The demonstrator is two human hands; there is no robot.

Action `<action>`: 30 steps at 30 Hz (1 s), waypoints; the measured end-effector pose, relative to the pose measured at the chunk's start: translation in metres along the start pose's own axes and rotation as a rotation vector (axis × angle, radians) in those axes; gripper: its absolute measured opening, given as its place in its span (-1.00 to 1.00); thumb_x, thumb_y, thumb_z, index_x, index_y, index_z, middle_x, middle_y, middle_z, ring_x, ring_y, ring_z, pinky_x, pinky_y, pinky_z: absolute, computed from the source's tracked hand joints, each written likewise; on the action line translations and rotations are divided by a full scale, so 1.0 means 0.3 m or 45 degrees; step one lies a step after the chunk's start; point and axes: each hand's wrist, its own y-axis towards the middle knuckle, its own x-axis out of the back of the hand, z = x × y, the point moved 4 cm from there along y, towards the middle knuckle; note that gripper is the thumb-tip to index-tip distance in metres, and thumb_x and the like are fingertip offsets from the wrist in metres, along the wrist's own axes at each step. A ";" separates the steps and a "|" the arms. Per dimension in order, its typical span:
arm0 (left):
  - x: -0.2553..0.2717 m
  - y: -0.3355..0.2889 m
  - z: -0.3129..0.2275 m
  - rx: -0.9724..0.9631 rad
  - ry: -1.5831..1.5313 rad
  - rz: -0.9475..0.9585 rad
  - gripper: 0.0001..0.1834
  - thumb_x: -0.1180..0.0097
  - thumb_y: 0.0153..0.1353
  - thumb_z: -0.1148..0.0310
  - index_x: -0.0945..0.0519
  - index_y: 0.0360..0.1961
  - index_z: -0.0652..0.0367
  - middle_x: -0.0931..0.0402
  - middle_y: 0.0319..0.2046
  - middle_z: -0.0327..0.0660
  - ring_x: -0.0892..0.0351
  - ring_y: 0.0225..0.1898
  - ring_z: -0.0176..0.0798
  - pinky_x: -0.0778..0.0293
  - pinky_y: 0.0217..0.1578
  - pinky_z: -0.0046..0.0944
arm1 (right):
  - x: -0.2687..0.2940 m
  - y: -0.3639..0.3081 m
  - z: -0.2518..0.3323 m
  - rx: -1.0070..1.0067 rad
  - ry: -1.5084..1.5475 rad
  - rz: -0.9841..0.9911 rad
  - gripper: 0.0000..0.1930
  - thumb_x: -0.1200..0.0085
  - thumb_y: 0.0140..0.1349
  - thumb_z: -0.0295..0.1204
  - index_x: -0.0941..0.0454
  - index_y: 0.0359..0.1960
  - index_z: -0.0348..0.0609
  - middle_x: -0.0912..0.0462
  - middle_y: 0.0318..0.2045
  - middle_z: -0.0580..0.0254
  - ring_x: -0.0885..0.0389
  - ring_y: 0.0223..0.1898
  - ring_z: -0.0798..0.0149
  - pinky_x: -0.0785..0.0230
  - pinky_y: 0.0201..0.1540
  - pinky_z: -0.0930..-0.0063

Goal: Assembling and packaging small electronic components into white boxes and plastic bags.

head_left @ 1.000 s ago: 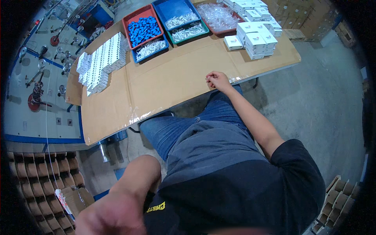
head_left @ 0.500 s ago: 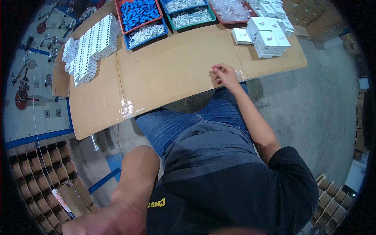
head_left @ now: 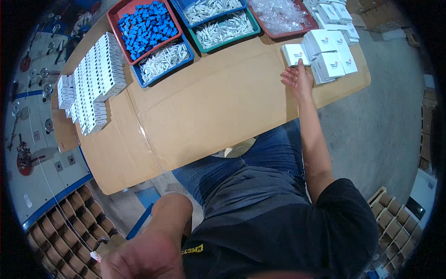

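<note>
white and flat, the single box [head_left: 292, 52] lies toward the right end of your cardboard-covered table [head_left: 209, 102], just beside a stack of white boxes [head_left: 331, 66]. your right hand [head_left: 297, 78] is at its near side, unclenched: the thumb overlaps the box's near edge, the other fingers spread loosely in front of it. whether the thumb presses on it, i cannot tell.

beyond the box sits a red tray [head_left: 278, 36] of clear plastic pieces. left of that, a green tray [head_left: 232, 42] and a blue tray [head_left: 218, 17] hold white pieces, then a red bin [head_left: 116, 35] of blue pieces overlaps a blue bin [head_left: 168, 73] of white ones. rows of small cartons [head_left: 95, 76] stand at the left end.

your left hand [head_left: 144, 258] is low, well apart from the table, close to the camera and blurred; i cannot tell whether it grips anything.
</note>
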 end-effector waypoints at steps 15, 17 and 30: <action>0.125 0.172 0.286 0.724 -0.666 -0.161 -0.86 -0.11 0.20 0.61 -0.56 -0.35 0.07 -0.62 -0.32 -0.47 -0.38 -0.65 -0.61 -0.26 -0.62 -0.49 | 0.025 0.010 0.011 -0.082 0.000 0.037 -0.57 -0.13 0.40 -0.07 -0.49 0.00 -0.21 -0.69 -0.20 0.12 -0.69 -0.28 0.28 -0.59 -0.27 0.46; 0.136 0.161 0.285 0.707 -0.710 -0.182 -0.87 -0.12 0.21 0.60 -0.57 -0.35 0.08 -0.62 -0.32 -0.47 -0.38 -0.65 -0.60 -0.26 -0.63 -0.48 | 0.045 0.005 0.003 -0.053 0.026 0.064 -0.58 -0.13 0.40 -0.08 -0.49 0.00 -0.20 -0.69 -0.19 0.12 -0.69 -0.27 0.27 -0.60 -0.26 0.45; 0.507 -0.688 -0.248 1.824 1.003 -0.143 -0.63 0.09 0.52 0.29 -0.41 -0.46 0.27 -0.39 -0.56 -0.24 -0.29 -0.54 -0.42 -0.20 -0.51 -0.43 | 0.078 0.002 -0.025 0.151 0.187 0.520 -0.61 -0.09 0.44 -0.22 -0.43 0.17 -0.16 -0.67 -0.04 0.16 -0.67 -0.19 0.28 -0.60 -0.20 0.40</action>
